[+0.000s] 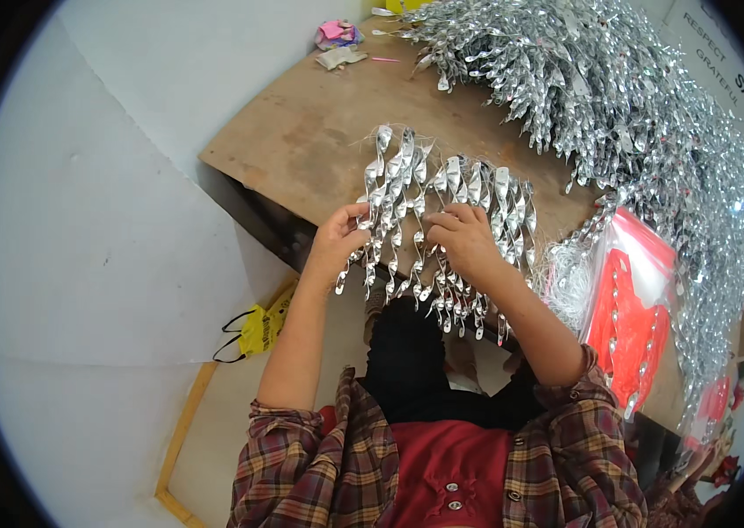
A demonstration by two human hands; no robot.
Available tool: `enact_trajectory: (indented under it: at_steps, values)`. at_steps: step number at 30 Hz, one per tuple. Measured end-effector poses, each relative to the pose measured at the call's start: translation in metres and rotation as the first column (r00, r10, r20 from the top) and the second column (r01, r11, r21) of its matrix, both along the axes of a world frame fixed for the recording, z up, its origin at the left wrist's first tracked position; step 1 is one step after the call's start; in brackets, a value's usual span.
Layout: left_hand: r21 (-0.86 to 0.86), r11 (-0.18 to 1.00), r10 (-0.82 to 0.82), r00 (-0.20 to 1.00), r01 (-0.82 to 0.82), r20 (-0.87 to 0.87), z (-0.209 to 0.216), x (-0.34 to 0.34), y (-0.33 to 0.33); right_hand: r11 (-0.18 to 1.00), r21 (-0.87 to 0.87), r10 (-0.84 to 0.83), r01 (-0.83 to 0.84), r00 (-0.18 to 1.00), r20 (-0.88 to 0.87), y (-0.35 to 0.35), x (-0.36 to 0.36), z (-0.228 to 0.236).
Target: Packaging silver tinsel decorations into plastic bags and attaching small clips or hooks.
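Several silver twisted foil strands (403, 163) lie side by side across the table's front edge, their lower ends hanging over it. My left hand (339, 236) is closed at the left side of the row, thumb and fingers pinching one of the strands. Over the middle of the row, my right hand (469, 242) has its fingers bent and pressed together on another strand; its fingertips are partly hidden. Fine clear threads stick out at the strands' top ends.
A large heap of silver strands (566, 70) covers the right and back of the brown table (302, 123). Clear plastic bags with red card (623, 326) lie by my right forearm, beside tangled white thread (570, 277). A pink bundle (338, 33) sits at the back; a yellow bag (259, 330) is below left.
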State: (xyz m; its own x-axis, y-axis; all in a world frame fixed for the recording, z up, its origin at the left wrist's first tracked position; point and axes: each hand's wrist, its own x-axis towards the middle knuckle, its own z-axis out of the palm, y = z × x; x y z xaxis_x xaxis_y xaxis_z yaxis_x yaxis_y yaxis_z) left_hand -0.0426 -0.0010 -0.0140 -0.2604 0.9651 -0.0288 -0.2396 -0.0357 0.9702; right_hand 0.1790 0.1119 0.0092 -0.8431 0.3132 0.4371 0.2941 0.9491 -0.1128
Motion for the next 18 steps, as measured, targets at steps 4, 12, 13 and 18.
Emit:
enact_trajectory:
  at_steps: [4, 12, 13, 18]
  values:
    - [0.053, 0.998, 0.035, 0.998, -0.038, 0.051, -0.007, 0.002, 0.0, 1.0, -0.022, -0.012, 0.012, 1.0, -0.003, -0.002, -0.001, 0.0]
    - [0.061, 0.996, 0.065, 0.997, -0.067, 0.034, -0.011, 0.004, -0.001, 0.998, -0.06, -0.008, 0.005, 0.999, -0.038, 0.0, 0.0, -0.001]
    - [0.064, 0.995, 0.072, 0.997, -0.073, 0.018, -0.011, 0.004, 0.0, 0.997, -0.078, -0.018, 0.014, 0.998, -0.053, -0.001, 0.0, 0.0]
    - [0.069, 0.996, 0.063, 0.998, -0.064, 0.019, -0.013, 0.003, 0.0, 0.995, -0.091, -0.049, 0.038, 0.991, -0.126, -0.009, -0.016, 0.0]
